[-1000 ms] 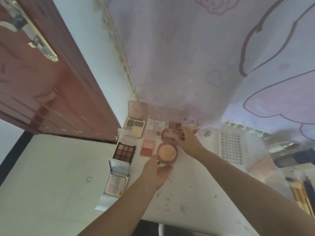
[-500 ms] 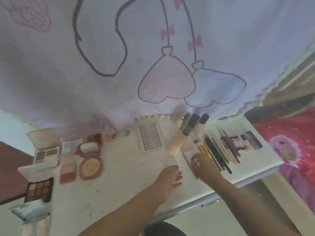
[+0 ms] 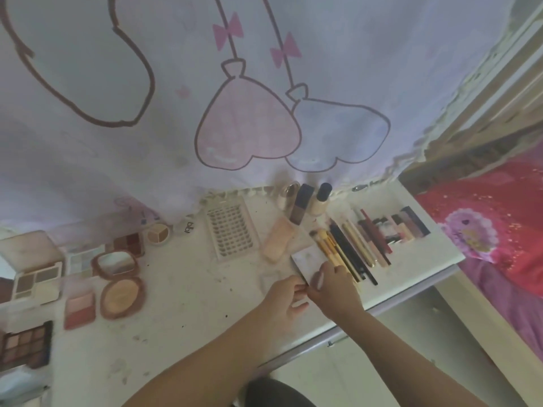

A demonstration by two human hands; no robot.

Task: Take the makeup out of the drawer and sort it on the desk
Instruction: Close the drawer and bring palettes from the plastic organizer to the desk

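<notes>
Beyond the fingers, a pale flat card lies on the white tabletop, its far side touching a row of brushes and pencils, with lipsticks farther right. The right hand rests on the card's near edge, fingers curled over it, thumb underneath. The left hand sits just beside it, fingers bent toward the card's corner; whether they grip it cannot be told. Three bottles stand beyond. Well to the left lie two round compacts and four open palettes.
</notes>
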